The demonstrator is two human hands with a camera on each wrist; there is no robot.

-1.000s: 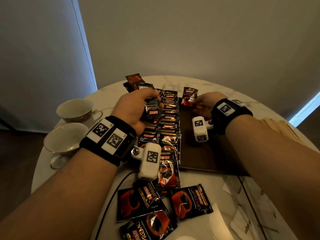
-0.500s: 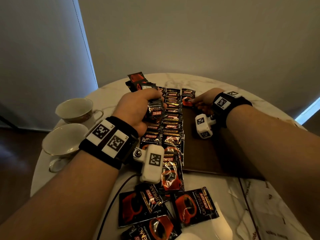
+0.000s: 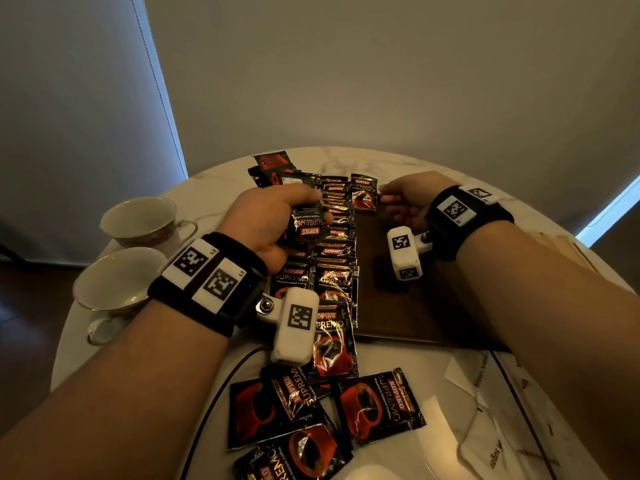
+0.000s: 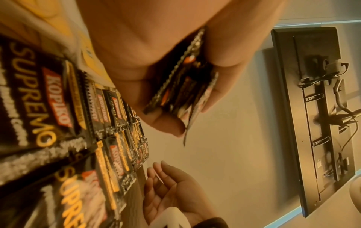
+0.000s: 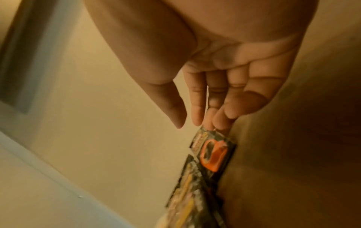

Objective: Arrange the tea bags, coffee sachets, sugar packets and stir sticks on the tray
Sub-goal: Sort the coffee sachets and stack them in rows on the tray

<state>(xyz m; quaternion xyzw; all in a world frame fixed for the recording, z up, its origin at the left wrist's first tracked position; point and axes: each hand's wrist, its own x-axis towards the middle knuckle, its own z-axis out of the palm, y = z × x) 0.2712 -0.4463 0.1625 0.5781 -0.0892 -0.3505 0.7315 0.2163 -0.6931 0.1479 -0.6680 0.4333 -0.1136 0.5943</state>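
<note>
My left hand [image 3: 304, 204] hovers over the left side of the dark brown tray [image 3: 415, 306] and grips a small stack of black-and-red coffee sachets [image 3: 308, 226], seen edge-on in the left wrist view as the held stack [image 4: 185, 86]. An overlapping row of sachets [image 3: 336, 251] runs along the tray's left part. At the row's far end lies a single sachet [image 3: 363, 197]. My right hand [image 3: 388, 199] has straight fingers whose tips touch that sachet's [image 5: 213, 154] edge, with the thumb apart.
Several loose sachets [image 3: 325, 410] lie on the marble table near me. Two teacups [image 3: 138, 220] [image 3: 114, 282] stand at the left. White sugar packets [image 3: 502, 410] lie at the front right. More sachets [image 3: 270, 168] sit beyond the tray's far left corner.
My right hand carried its single sachet a little farther away, laid it at the far end of the row and released its pinch. The left hand kept its stack.
</note>
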